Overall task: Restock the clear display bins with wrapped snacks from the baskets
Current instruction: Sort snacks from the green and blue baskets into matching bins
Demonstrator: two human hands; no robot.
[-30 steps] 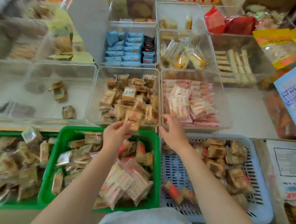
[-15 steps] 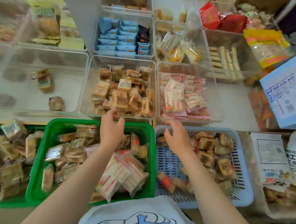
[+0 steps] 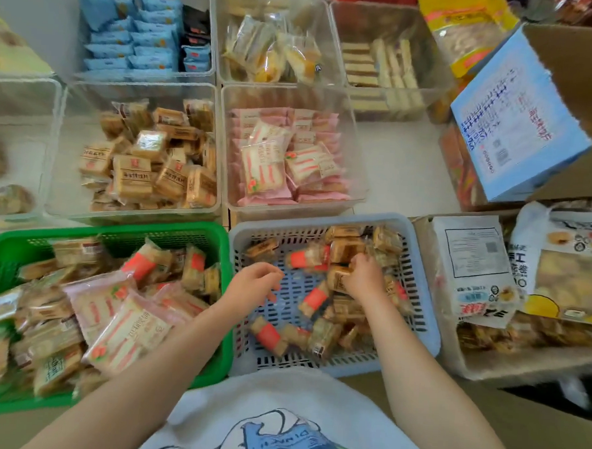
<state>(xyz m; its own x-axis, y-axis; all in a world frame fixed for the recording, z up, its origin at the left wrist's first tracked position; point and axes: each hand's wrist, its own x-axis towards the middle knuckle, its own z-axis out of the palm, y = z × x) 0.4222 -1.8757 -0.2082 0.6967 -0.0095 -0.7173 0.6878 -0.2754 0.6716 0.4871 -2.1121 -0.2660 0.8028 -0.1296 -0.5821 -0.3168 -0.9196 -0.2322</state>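
Fingers (image 3: 355, 273) of right hand (image 3: 365, 276) curled on a brown wrapped snack (image 3: 340, 279) in blue basket (image 3: 423, 320). Left hand (image 3: 255, 284) over basket floor, fingers loosely bent, apart, holding nothing. Risk: crinkly wrappers piled loose, so grip may drag neighbours or slip; orange-banded packs (image 3: 314, 297) mixed in, so wrong sort may reach brown-snack bin (image 3: 61, 164). Both forearms reach forward and down, wrists dipped into basket.

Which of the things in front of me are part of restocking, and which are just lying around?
Job:
- pale blue slotted basket
- green plastic basket
- clear bin of brown-wrapped snacks
- right hand, gripping a brown snack

Lying about:
- blue printed carton
- yellow snack bag
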